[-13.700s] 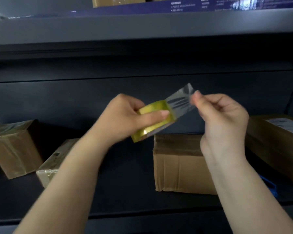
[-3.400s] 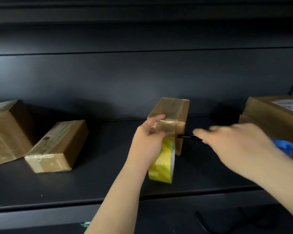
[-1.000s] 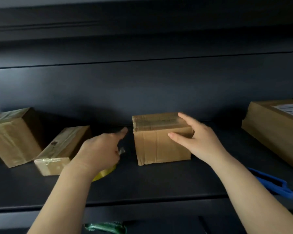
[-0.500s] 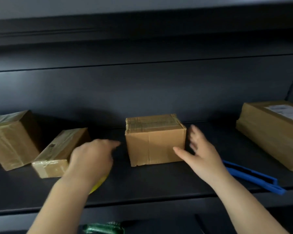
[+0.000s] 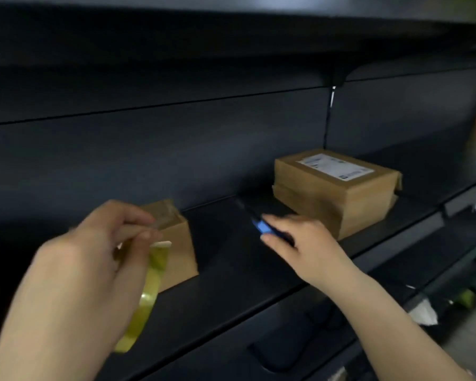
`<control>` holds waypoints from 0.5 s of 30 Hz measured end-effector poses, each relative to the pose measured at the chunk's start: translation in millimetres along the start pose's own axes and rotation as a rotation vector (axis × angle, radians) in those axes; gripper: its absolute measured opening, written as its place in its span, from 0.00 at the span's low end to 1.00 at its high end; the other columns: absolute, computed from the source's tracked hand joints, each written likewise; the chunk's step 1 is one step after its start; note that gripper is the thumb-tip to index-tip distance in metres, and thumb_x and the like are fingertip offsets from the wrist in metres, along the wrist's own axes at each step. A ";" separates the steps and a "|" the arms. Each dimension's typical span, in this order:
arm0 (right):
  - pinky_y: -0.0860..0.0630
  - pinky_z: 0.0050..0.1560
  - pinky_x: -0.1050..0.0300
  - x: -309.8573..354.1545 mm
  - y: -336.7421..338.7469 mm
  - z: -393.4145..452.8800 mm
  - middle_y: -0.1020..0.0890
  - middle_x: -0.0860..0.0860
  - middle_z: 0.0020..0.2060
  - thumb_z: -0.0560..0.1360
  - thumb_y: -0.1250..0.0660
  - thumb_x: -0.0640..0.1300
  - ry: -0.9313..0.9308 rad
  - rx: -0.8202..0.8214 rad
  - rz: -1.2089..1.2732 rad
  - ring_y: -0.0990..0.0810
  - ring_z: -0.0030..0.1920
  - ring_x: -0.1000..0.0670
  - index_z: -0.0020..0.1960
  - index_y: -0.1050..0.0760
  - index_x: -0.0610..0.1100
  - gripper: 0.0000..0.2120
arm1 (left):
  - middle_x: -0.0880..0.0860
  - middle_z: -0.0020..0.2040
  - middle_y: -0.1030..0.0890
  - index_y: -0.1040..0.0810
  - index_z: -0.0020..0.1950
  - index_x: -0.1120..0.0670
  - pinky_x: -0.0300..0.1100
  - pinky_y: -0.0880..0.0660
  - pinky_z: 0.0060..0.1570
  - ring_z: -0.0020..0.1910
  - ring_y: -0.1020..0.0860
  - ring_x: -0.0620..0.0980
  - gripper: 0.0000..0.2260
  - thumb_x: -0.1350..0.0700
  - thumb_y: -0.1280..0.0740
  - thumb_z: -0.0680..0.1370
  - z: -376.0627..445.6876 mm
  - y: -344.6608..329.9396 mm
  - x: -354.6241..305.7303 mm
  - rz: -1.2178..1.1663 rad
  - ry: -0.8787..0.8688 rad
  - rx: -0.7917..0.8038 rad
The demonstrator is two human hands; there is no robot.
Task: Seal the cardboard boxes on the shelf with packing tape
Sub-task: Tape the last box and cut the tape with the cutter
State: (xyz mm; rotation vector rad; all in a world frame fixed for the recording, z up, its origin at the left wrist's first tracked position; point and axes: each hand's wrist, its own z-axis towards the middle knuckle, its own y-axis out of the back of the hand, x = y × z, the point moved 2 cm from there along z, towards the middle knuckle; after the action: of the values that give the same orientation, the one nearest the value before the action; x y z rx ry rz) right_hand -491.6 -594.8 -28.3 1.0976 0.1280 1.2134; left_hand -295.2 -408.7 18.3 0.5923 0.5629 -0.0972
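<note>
My left hand [image 5: 94,257] grips the yellow tape roll [image 5: 151,287] and holds it up in front of the small cardboard box [image 5: 180,243], whose left part it hides. Tape strips cover the top of that box. Further right, my right hand [image 5: 305,243] lies on the dark shelf [image 5: 231,276], with thumb and fingers around a blue cutter [image 5: 260,226]; only the cutter's blue tip and a dark end behind it show. A larger cardboard box [image 5: 341,199] with a white label stands just behind and to the right of that hand.
The underside of the upper shelf [image 5: 231,37] hangs low overhead. A vertical upright [image 5: 329,116] splits the back panel behind the large box. Blurred goods and white paper [image 5: 423,312] sit on lower shelves at the right.
The view has swung right, so the two left boxes are out of sight. My left hand has lifted the tape roll off the shelf. My right hand left the small box and reached the blue cutter.
</note>
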 end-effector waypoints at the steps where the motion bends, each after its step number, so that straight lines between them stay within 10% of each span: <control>1: 0.32 0.53 0.75 -3.2 15.4 -1.1 0.22 0.63 0.52 0.74 0.33 0.50 -0.025 -0.113 0.131 0.25 0.53 0.64 0.63 0.25 0.49 0.18 | 0.32 0.40 0.19 0.27 0.48 0.37 0.49 0.20 0.32 0.35 0.19 0.41 0.09 0.40 0.40 0.70 1.4 -8.9 -11.0 0.006 0.011 0.064; 6: 0.27 0.42 0.70 -54.2 108.3 6.9 0.20 0.68 0.36 0.64 0.32 0.60 -0.102 -0.338 0.341 0.23 0.37 0.64 0.46 0.26 0.69 0.10 | 0.39 0.35 0.19 0.29 0.45 0.38 0.50 0.22 0.34 0.34 0.19 0.48 0.08 0.41 0.45 0.71 10.7 -60.1 -54.8 0.115 -0.128 0.159; 11: 0.30 0.38 0.66 -165.8 174.7 33.9 0.21 0.61 0.36 0.67 0.29 0.56 -0.259 -0.395 0.244 0.22 0.36 0.61 0.51 0.21 0.58 0.13 | 0.51 0.24 0.23 0.26 0.37 0.48 0.41 0.29 0.22 0.20 0.25 0.57 0.08 0.57 0.28 0.68 17.5 -128.7 -92.0 0.609 -0.195 0.149; 15: 0.32 0.43 0.59 -246.4 177.0 62.2 0.19 0.48 0.39 0.70 0.28 0.50 -0.402 -0.273 0.069 0.22 0.42 0.48 0.52 0.19 0.46 0.13 | 0.50 0.32 0.22 0.28 0.41 0.49 0.41 0.30 0.29 0.32 0.22 0.54 0.05 0.58 0.34 0.74 31.9 -180.6 -96.2 0.820 0.026 0.275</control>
State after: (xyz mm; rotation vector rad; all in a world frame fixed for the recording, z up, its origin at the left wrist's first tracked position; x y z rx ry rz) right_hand -675.2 -839.2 21.5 1.0874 -0.3758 1.0133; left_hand -405.5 -583.1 0.4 1.0535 0.2980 0.6163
